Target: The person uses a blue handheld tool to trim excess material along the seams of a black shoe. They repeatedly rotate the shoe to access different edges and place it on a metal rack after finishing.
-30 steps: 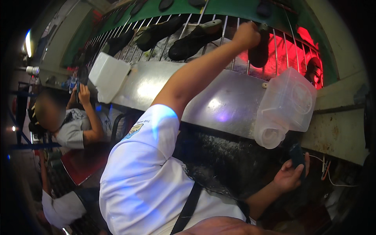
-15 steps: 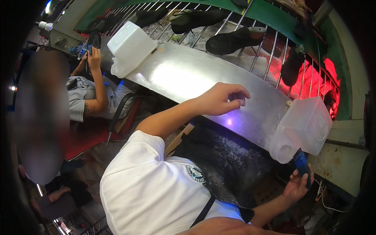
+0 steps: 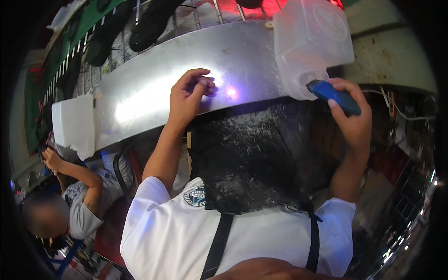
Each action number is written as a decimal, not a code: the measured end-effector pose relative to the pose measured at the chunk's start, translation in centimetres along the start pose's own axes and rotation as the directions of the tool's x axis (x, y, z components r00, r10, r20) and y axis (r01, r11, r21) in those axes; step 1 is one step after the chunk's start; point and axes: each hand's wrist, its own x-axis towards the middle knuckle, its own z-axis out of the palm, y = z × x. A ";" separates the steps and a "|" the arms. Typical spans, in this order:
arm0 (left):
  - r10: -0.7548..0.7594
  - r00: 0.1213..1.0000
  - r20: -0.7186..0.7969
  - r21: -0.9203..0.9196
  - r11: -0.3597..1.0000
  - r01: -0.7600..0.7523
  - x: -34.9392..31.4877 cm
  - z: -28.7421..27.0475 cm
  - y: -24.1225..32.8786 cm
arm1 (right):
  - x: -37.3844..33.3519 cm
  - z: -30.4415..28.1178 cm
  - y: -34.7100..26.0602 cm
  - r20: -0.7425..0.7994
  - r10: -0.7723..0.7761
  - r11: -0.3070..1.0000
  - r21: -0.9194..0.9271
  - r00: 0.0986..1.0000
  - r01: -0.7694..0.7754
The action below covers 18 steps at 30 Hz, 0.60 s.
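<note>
My left hand (image 3: pixel 189 95) rests at the near edge of the shiny metal ledge (image 3: pixel 154 70), its fingers loosely curled and the thumb apart; I see nothing held in it. In my right hand (image 3: pixel 352 107) is a blue brush (image 3: pixel 338 95) with a dark tip. That tip is close to the round mouth of a translucent plastic container (image 3: pixel 317 39) at the ledge's right end. Whether it touches the container's mouth I cannot tell.
Beyond the ledge, dark shoe parts (image 3: pixel 151 30) hang on metal bars under red light. A white plastic container (image 3: pixel 73 123) stands at the ledge's left end. A co-worker (image 3: pixel 88 191) sits at lower left. A black apron (image 3: pixel 247 158) covers my front.
My view has swung right. The brush, which was down at the container's mouth, has come out, and its dark tip shows. My left hand stays over the ledge with fingers curled.
</note>
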 end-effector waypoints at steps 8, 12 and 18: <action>0.059 0.998 0.008 0.246 0.967 -0.059 -0.6 1.5 0.3 | 1.5 -0.2 1.0 0.014 0.073 0.996 -0.045 0.997 -0.072; 0.456 0.844 0.281 0.532 0.658 -0.533 1.9 4.1 2.1 | 2.4 0.4 1.1 0.153 0.048 0.989 -0.144 0.987 -0.026; 0.682 0.494 0.540 0.582 0.121 -0.804 7.0 12.9 6.6 | 4.6 0.4 0.6 0.443 -0.004 0.974 -0.203 0.897 0.105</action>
